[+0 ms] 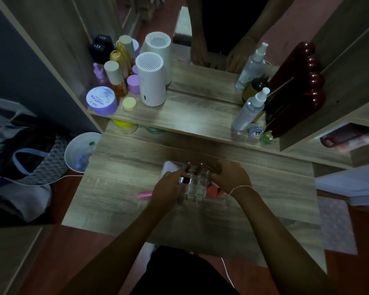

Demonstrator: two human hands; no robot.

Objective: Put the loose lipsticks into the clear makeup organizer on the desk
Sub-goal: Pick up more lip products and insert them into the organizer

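Both hands work lipsticks into the clear organizer at the middle of the desk.

Head view: the left hand [168,189] pinches a dark, silver-banded lipstick tube [184,179] over the clear plastic compartmented makeup organizer [195,188] on the wood-grain desk [119,173]. The right hand [230,177] has its fingers curled narrow at the organizer's far right edge; whether they grip anything I cannot tell. Two brownish lipsticks [189,167] stand upright in the back cells. A loose pink lipstick tube [144,195] lies flat just left of the left hand. These tubes look light, rigid and smooth, likely slippery; a mid-barrel pinch seems safest, since a cap may pull off.
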